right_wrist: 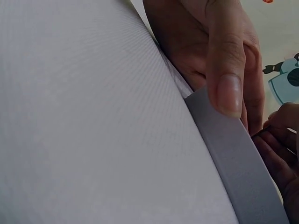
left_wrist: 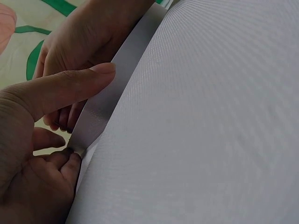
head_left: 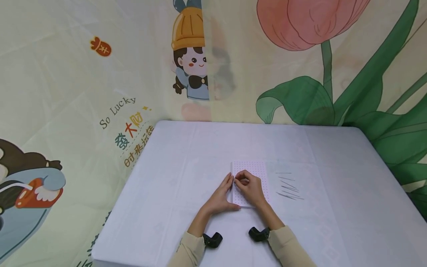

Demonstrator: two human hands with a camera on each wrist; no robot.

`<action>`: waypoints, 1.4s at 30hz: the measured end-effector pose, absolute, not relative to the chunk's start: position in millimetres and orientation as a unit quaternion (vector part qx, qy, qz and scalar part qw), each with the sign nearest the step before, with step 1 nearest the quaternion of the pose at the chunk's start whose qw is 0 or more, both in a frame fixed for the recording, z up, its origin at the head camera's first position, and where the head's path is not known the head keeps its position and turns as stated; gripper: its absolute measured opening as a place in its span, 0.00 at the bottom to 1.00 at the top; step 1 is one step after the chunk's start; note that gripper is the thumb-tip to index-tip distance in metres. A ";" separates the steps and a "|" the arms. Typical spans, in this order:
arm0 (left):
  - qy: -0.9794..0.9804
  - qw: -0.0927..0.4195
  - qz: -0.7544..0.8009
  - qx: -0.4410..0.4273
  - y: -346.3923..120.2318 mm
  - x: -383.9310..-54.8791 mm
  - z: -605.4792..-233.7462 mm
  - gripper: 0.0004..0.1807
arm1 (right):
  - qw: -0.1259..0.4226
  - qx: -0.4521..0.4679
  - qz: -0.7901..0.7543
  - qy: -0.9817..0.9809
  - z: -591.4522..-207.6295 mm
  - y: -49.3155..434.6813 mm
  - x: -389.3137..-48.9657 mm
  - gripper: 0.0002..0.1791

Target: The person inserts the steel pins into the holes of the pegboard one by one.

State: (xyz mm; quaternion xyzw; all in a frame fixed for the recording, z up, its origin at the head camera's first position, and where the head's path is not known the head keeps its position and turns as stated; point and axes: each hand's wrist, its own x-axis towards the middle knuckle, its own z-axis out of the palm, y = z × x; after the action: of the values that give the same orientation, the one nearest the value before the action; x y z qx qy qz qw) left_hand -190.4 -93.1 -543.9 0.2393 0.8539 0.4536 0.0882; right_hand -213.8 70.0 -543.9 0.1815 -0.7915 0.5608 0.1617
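A flat white board with a grid of pink dots (head_left: 255,165) lies on the table; the wrist views show its plain grey side (right_wrist: 233,163). My left hand (head_left: 218,198) lies around its near left corner, fingers stretched along the left edge and thumb (left_wrist: 96,77) against the near edge. Over the left part of the board, my right hand (head_left: 251,188) pinches a thin dark stick (right_wrist: 260,133) between thumb and fingertips. Most of that stick is hidden by the fingers. Several similar thin dark sticks (head_left: 283,172) lie loosely in a column just right of the board.
A white cloth covers the table (head_left: 186,155). Its far edge meets a printed curtain (head_left: 233,104) with a large tulip and cartoon figures. Black wrist cameras (head_left: 213,240) sit at both sleeve cuffs, close to the table's near side.
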 end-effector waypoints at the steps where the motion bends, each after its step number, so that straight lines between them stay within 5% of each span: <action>1: 0.853 0.088 0.454 0.240 -92.7 -190.4 -544.2 0.62 | 0.162 0.181 0.560 -0.792 -544.1 70.3 -213.3 0.06; 21: 0.851 0.100 0.453 0.246 -86.1 -187.8 -551.8 0.63 | 0.119 0.167 0.602 -0.772 -536.9 82.7 -200.0 0.14; 28: 0.858 0.099 0.446 0.234 -86.6 -187.8 -549.9 0.63 | 0.150 0.184 0.613 -0.754 -525.2 104.2 -185.2 0.15; 42: 0.861 0.094 0.440 0.235 -92.4 -191.5 -546.7 0.64 | 0.222 0.074 0.486 -0.842 -547.9 190.3 -148.9 0.13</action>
State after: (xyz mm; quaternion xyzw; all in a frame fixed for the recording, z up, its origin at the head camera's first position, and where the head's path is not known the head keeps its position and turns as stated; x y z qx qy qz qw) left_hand -191.5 -92.4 -546.7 0.2349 0.8615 0.4404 0.0935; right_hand -148.9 190.3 -547.9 0.0739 -0.8424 0.4855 0.2218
